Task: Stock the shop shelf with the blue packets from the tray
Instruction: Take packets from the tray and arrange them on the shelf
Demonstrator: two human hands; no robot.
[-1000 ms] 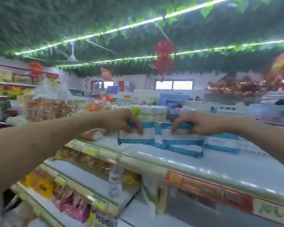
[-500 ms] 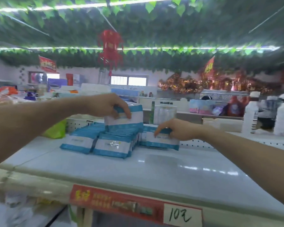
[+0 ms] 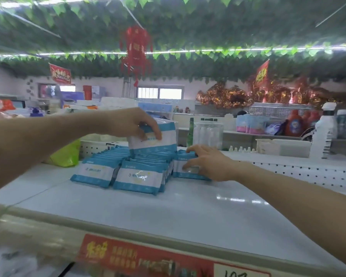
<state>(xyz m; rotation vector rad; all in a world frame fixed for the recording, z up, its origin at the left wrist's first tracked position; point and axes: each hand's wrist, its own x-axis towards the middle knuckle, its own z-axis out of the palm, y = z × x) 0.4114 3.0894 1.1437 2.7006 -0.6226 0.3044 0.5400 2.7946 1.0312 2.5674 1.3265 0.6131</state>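
Blue-and-white packets stand in leaning rows on the white top shelf (image 3: pixel 188 212). The left row (image 3: pixel 96 172) and the middle row (image 3: pixel 140 177) face me. My left hand (image 3: pixel 128 123) grips the top edge of an upright stack of blue packets (image 3: pixel 156 141) behind the middle row, held slightly above it. My right hand (image 3: pixel 210 161) rests with spread fingers on the right row of packets (image 3: pixel 180 168), pressing its front and top. No tray is in view.
A yellow-green bag (image 3: pixel 65 153) lies on the shelf left of the packets. A perforated white back rail (image 3: pixel 300 170) runs along the right. Bottles (image 3: pixel 324 132) and a clear box (image 3: pixel 208 134) stand behind. A red price strip (image 3: pixel 148 256) lines the shelf's front edge.
The view swung right along the shelf and then settled. My left hand has kept its stack of packets upright above the rows; my right hand has shifted onto the right row.
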